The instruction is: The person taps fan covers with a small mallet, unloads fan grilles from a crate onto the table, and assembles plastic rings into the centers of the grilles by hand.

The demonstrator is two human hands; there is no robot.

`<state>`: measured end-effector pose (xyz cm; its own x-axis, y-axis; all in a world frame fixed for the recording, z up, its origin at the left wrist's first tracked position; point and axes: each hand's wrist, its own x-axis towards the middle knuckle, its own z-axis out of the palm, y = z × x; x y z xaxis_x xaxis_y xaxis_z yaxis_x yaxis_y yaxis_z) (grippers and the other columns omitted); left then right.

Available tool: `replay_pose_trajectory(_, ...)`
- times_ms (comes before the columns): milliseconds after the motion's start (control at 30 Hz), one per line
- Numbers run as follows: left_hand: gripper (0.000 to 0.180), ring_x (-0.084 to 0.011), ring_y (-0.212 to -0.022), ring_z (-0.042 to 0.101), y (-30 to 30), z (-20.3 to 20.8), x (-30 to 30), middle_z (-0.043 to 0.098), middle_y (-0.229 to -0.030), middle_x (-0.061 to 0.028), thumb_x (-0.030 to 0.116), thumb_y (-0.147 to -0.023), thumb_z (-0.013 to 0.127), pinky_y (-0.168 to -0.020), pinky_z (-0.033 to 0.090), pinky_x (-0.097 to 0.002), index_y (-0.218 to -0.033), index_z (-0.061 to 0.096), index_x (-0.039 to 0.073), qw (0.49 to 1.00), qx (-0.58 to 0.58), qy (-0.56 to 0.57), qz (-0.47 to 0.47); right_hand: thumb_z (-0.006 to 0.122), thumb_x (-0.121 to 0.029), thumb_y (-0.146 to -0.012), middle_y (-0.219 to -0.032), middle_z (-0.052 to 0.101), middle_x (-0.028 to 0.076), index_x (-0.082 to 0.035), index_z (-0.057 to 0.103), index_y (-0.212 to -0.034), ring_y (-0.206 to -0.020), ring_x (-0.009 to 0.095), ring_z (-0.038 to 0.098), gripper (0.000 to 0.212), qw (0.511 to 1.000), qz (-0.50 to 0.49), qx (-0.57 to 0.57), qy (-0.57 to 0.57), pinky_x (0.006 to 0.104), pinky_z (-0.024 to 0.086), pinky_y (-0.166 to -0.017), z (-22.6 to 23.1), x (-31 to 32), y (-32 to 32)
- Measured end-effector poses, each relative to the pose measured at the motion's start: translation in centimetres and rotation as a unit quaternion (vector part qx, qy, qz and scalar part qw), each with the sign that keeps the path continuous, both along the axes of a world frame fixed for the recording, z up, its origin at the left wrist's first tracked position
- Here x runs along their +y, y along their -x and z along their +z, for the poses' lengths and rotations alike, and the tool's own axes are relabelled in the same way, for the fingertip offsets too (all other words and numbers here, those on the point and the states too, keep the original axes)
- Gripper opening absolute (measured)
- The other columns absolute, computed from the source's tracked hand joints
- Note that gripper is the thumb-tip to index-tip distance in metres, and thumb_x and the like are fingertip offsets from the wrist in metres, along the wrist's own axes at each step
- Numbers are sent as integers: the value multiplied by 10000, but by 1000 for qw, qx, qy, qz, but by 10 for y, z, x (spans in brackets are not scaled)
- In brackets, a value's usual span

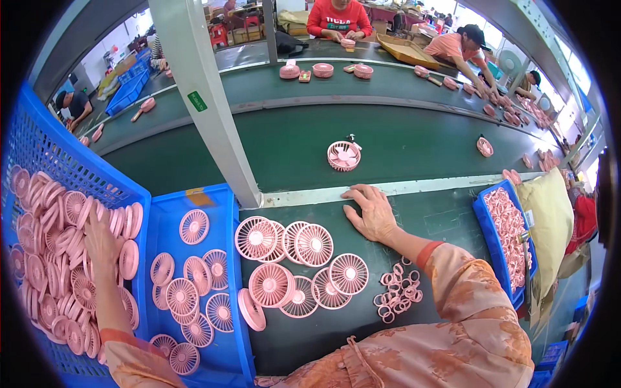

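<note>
Left hand [101,244] touching messily tilted round pink grilles [84,294], can't tell grip; right hand [373,213] resting spread at far table edge [430,187].

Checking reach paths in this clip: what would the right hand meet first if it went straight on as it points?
The right hand would likely meet the pale rail along the conveyor's edge first; they overlap in this view, but contact is unclear.

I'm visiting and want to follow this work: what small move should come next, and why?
Probably the left hand should lift a pink grille out of the perforated blue crate: it is among the heaped grilles there, while the right hand, at the white strip, shows nothing in its grasp.
</note>
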<state>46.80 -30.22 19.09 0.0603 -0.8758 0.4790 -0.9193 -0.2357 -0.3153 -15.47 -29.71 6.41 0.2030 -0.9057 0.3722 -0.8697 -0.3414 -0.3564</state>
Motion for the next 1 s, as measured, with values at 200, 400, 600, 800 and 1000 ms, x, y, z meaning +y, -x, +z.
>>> replay_pose_trajectory(200,584,-486,-1282,540,18,14,34,512,-1433,-313,251,-746,797,-1023,513,-509,-1269,639,47,978,-28,139,-156,639,-267,-918,-1233,634,171,-105,665,-1182,-1182,391,591,310,999,32,-3,23,498,477,-993,-2,-13,2)
replay_pose_trajectory(400,592,-413,-1194,622,98,22,70,595,-1333,-232,273,-729,812,-976,544,-475,-1267,676,66,963,76,175,-190,630,-323,-960,-1274,623,82,-174,673,-1209,-1223,318,577,294,1000,-3,15,23,468,439,-1026,-5,-15,3)
replay_pose_trajectory(600,462,-140,-972,691,172,28,127,709,-1171,-73,79,-820,830,-862,568,-301,-1244,675,-20,771,576,147,-229,660,-367,-933,-1248,649,93,-142,708,-1170,-1198,317,596,330,999,5,-11,30,471,459,-1015,-13,-11,3)
replay_pose_trajectory(800,587,-191,-1058,676,235,6,192,690,-1217,-127,87,-802,812,-946,547,-347,-1331,593,-41,644,711,186,-213,756,-295,-899,-1247,651,167,-56,670,-1218,-1203,337,619,408,976,180,-120,16,408,481,-1050,40,20,-36)
replay_pose_trajectory(1000,771,-270,-1277,591,273,-51,260,559,-1430,-169,94,-814,739,-1102,483,-438,-1500,410,-33,465,835,220,-196,828,-201,-768,-1345,597,86,-172,656,-1278,-1248,324,584,538,891,450,-5,61,453,486,-1056,59,72,-113)
